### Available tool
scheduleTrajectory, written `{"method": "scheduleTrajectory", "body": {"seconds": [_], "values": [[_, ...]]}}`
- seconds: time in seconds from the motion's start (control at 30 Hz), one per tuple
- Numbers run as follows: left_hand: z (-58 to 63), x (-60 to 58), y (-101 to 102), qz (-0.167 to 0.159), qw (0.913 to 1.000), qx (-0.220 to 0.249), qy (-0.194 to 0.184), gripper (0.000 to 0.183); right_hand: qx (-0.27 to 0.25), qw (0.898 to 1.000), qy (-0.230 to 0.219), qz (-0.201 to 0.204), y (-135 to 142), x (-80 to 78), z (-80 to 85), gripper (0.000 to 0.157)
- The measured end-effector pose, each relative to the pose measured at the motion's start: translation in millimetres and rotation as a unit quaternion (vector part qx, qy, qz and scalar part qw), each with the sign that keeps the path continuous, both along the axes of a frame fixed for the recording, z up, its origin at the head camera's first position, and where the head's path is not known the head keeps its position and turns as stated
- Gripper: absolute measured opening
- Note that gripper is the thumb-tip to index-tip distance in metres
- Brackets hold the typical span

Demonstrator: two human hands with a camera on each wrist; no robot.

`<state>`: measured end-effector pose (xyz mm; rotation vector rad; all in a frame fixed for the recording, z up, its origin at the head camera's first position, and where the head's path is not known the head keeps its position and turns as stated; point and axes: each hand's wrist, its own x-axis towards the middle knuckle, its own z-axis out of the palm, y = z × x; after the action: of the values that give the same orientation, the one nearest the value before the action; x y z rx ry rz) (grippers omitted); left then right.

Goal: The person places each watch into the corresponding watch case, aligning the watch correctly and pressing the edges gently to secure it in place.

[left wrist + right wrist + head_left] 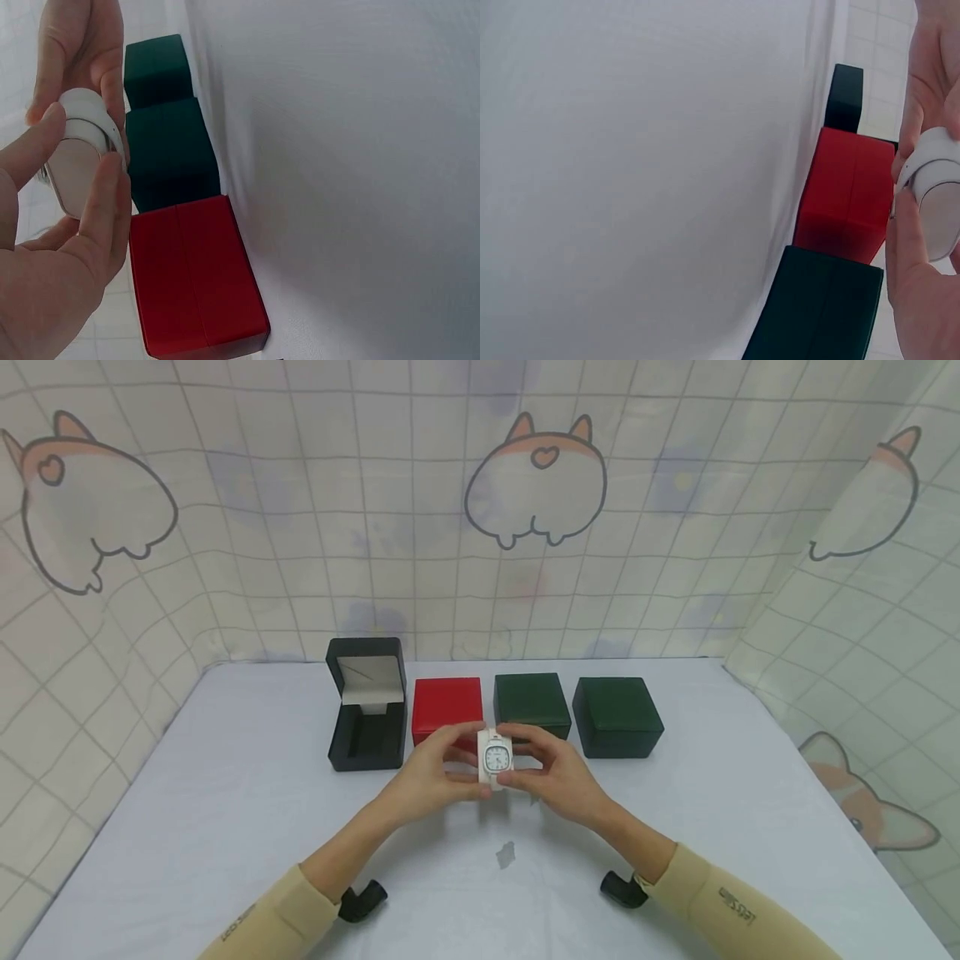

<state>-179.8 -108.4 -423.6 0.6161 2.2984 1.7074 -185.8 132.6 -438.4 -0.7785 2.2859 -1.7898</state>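
Note:
A white wristwatch (497, 758) with a squarish dial is held up in front of the red box, its face toward the head camera. My left hand (442, 770) grips its left side between thumb and fingers. From the right side my right hand (553, 777) pinches it the same way. In the left wrist view the white strap (88, 133) loops round a pale cushion (75, 171), with fingers of both hands against it. Directly behind the hands stands a closed red box (447, 702), and right of it a closed green box (529, 695).
Left of the red box, a black box (347, 739) stands with its lid raised, showing a pale lining (371, 675). Another closed green box (619, 714) is at the row's right end. A white cloth (247, 777) covers the table; patterned curtains (420, 585) hang behind and beside it.

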Motion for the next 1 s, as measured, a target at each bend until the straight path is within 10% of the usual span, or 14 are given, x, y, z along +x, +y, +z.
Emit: {"method": "scheduleTrajectory", "body": {"seconds": [1.0], "values": [[2.2, 2.8, -29.4, 0.062, 0.9974, -0.036, -0.001, 0.078, -0.002, 1.0, -0.001, 0.008, 9.9, -3.6, 11.3, 0.048]]}}
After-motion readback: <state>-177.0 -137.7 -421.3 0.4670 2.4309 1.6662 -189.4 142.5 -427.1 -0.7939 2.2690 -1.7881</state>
